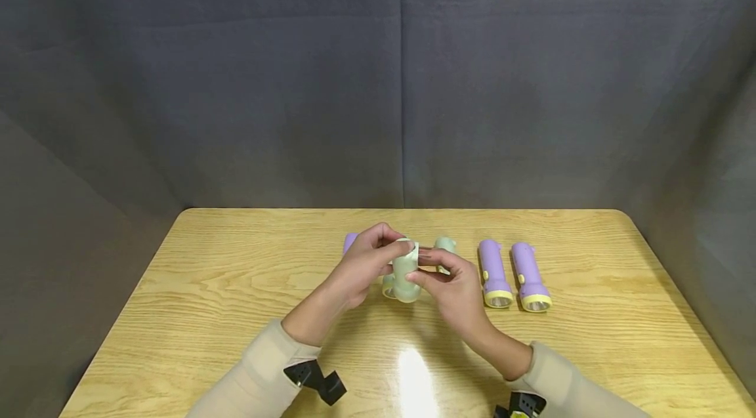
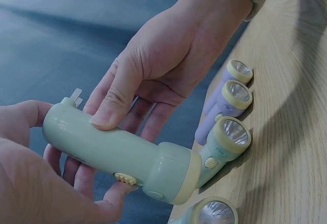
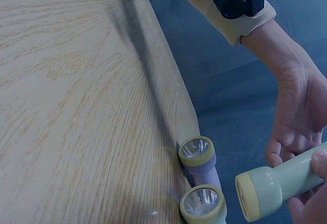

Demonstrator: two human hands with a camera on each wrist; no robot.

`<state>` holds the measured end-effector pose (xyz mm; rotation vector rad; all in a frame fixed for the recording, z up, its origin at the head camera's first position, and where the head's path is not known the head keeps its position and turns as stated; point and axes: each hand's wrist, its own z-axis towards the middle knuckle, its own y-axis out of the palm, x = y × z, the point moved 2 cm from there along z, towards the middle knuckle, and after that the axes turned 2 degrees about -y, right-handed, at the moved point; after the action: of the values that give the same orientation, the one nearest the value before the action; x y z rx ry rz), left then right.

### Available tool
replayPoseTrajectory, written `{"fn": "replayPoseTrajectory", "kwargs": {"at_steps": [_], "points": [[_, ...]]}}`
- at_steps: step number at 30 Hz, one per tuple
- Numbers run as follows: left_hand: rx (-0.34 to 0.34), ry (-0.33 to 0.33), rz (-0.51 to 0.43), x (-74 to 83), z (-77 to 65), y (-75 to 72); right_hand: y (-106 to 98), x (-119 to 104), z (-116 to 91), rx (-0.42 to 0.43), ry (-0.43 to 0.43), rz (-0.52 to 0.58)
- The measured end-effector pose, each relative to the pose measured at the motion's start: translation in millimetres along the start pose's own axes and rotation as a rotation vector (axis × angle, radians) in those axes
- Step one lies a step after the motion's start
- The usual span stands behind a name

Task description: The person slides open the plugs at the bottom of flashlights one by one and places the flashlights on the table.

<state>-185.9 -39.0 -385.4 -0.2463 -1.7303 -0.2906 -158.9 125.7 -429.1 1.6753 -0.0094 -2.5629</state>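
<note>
"While that pale green flashlight [image 1: 406,283] is off the desk [image 1: 248,260], what are the fingers doing?"

"Those of the left hand [image 1: 360,268] pinch its tail end; those of the right hand [image 1: 461,290] pinch its barrel."

"Where exactly?"

"Just below the centre of the head view."

"And nearby?"

"Two purple flashlights [image 1: 493,266] lie side by side, lower right of centre; another green flashlight [image 1: 445,245] is partly hidden behind the right hand."

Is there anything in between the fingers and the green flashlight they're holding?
Nothing I can see! The left fingers and right thumb touch the held green flashlight directly. The other flashlights lie on the table, not in between.
</note>
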Motion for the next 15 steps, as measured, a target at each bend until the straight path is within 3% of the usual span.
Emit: {"fn": "replayPoseTrajectory", "kwargs": {"at_steps": [15], "points": [[-0.012, 0.065, 0.029, 4.0, -2.4, -4.5, 0.5, -2.3, 3.4, 0.016, 0.035, -0.028]]}}
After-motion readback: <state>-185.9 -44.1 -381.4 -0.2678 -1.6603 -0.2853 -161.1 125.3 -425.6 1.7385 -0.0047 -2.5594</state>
